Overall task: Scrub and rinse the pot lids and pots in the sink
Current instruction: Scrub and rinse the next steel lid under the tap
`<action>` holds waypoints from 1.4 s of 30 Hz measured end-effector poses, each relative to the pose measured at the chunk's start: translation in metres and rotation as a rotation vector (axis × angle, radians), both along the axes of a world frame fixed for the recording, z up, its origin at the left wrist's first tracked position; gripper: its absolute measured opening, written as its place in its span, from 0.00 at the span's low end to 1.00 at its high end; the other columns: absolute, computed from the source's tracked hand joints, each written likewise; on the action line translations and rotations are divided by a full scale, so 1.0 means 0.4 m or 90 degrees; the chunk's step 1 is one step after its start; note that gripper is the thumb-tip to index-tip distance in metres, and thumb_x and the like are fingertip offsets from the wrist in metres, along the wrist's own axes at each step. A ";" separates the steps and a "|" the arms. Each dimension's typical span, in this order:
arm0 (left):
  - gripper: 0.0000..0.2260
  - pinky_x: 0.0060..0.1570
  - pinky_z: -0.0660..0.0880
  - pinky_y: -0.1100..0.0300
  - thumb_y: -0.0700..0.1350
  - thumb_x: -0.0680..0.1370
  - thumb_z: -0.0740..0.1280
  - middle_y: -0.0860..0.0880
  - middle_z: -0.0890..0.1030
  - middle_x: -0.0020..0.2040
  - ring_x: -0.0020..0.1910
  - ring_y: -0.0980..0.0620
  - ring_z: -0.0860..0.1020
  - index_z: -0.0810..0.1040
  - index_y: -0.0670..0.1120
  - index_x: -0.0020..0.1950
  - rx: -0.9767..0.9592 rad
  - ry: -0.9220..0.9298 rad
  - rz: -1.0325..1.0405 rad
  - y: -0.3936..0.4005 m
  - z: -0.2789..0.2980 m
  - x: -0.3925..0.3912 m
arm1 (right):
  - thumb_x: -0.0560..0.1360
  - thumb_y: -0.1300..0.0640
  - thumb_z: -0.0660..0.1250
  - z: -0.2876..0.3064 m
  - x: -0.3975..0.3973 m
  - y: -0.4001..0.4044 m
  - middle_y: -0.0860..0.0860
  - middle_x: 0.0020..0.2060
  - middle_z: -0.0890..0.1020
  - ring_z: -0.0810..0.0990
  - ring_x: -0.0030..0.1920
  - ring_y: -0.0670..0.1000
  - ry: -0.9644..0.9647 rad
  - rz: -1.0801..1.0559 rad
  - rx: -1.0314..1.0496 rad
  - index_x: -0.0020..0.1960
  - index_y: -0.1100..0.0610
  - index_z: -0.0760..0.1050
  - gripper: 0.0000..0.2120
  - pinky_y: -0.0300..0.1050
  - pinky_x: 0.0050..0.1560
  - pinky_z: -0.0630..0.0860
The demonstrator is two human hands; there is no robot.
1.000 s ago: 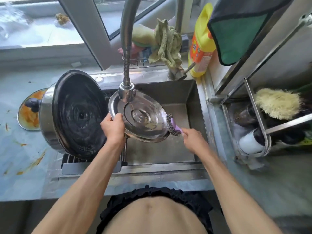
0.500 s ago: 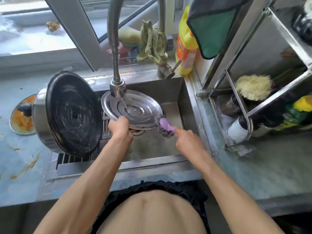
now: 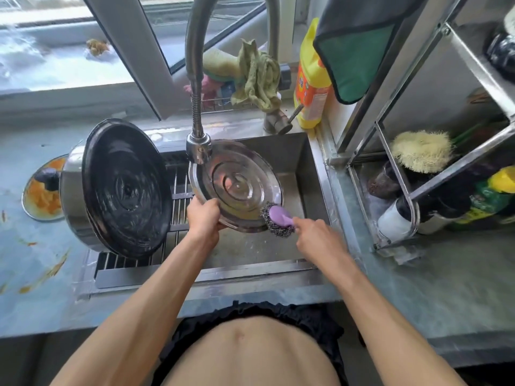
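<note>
My left hand (image 3: 203, 217) grips the near-left rim of a round steel pot lid (image 3: 237, 185), held tilted over the sink (image 3: 298, 151) just under the faucet head (image 3: 198, 146). My right hand (image 3: 317, 238) holds the purple handle of a steel-wool scrubber (image 3: 277, 218), whose wire pad touches the lid's near-right rim. A large steel pot (image 3: 117, 188) lies on its side on the drain rack (image 3: 178, 207) at the left, its dark inside facing me. Another lid with orange residue (image 3: 41, 190) lies on the counter behind the pot.
A yellow detergent bottle (image 3: 310, 79) and a green rag (image 3: 259, 76) stand behind the sink by the tap. A metal rack (image 3: 390, 151) with brushes and bottles fills the right counter. A green-and-black cloth (image 3: 359, 40) hangs above. The blue counter (image 3: 33, 260) at left has orange smears.
My left hand has slid along the lid's near rim and the lid tilted differently under the faucet. The scrubber moved from the right edge down to the near-right rim.
</note>
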State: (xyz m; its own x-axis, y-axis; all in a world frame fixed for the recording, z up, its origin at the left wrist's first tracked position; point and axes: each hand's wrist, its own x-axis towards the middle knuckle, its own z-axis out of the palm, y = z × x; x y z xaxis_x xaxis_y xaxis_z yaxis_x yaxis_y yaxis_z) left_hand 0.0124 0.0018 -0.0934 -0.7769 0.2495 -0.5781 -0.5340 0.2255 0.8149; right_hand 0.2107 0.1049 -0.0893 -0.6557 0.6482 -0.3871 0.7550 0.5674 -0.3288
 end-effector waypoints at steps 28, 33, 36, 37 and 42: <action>0.09 0.41 0.82 0.58 0.44 0.82 0.68 0.47 0.87 0.40 0.38 0.51 0.84 0.83 0.40 0.46 0.050 0.103 -0.124 -0.099 -0.034 -0.046 | 0.76 0.64 0.59 0.077 -0.303 0.094 0.57 0.55 0.82 0.80 0.56 0.62 0.102 0.095 0.035 0.70 0.45 0.73 0.26 0.51 0.47 0.73; 0.14 0.41 0.76 0.55 0.50 0.82 0.68 0.47 0.83 0.39 0.38 0.52 0.79 0.82 0.43 0.40 -0.020 0.196 -0.053 -0.115 -0.023 -0.087 | 0.77 0.66 0.54 0.051 -0.247 0.120 0.61 0.57 0.80 0.80 0.56 0.65 -0.012 0.037 0.097 0.66 0.58 0.73 0.21 0.54 0.50 0.75; 0.21 0.33 0.64 0.56 0.50 0.84 0.65 0.48 0.70 0.32 0.31 0.53 0.67 0.70 0.44 0.32 -0.072 0.241 -0.025 -0.093 -0.014 -0.092 | 0.76 0.63 0.58 0.047 -0.187 0.075 0.59 0.57 0.80 0.81 0.55 0.62 -0.100 0.062 0.012 0.63 0.57 0.75 0.17 0.50 0.49 0.75; 0.21 0.32 0.65 0.55 0.50 0.84 0.65 0.48 0.70 0.32 0.31 0.53 0.67 0.70 0.43 0.33 -0.091 0.246 -0.037 -0.083 -0.014 -0.089 | 0.76 0.62 0.59 0.045 -0.170 0.050 0.58 0.55 0.80 0.81 0.52 0.61 -0.107 0.083 -0.041 0.60 0.55 0.77 0.15 0.48 0.46 0.75; 0.17 0.34 0.70 0.60 0.53 0.84 0.63 0.51 0.78 0.36 0.36 0.54 0.75 0.80 0.41 0.45 -0.141 0.221 -0.131 -0.057 -0.041 -0.044 | 0.79 0.60 0.61 0.059 -0.163 -0.037 0.53 0.42 0.80 0.79 0.39 0.54 0.034 0.121 -0.213 0.53 0.52 0.80 0.10 0.45 0.39 0.73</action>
State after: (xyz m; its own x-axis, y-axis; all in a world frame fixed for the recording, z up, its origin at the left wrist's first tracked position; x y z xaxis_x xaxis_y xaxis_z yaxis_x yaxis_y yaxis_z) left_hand -0.0051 -0.0208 -0.1097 -0.8811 0.3185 -0.3495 -0.1643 0.4867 0.8580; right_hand 0.1454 0.0900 -0.0655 -0.7764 0.3573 -0.5191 0.6241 0.5502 -0.5548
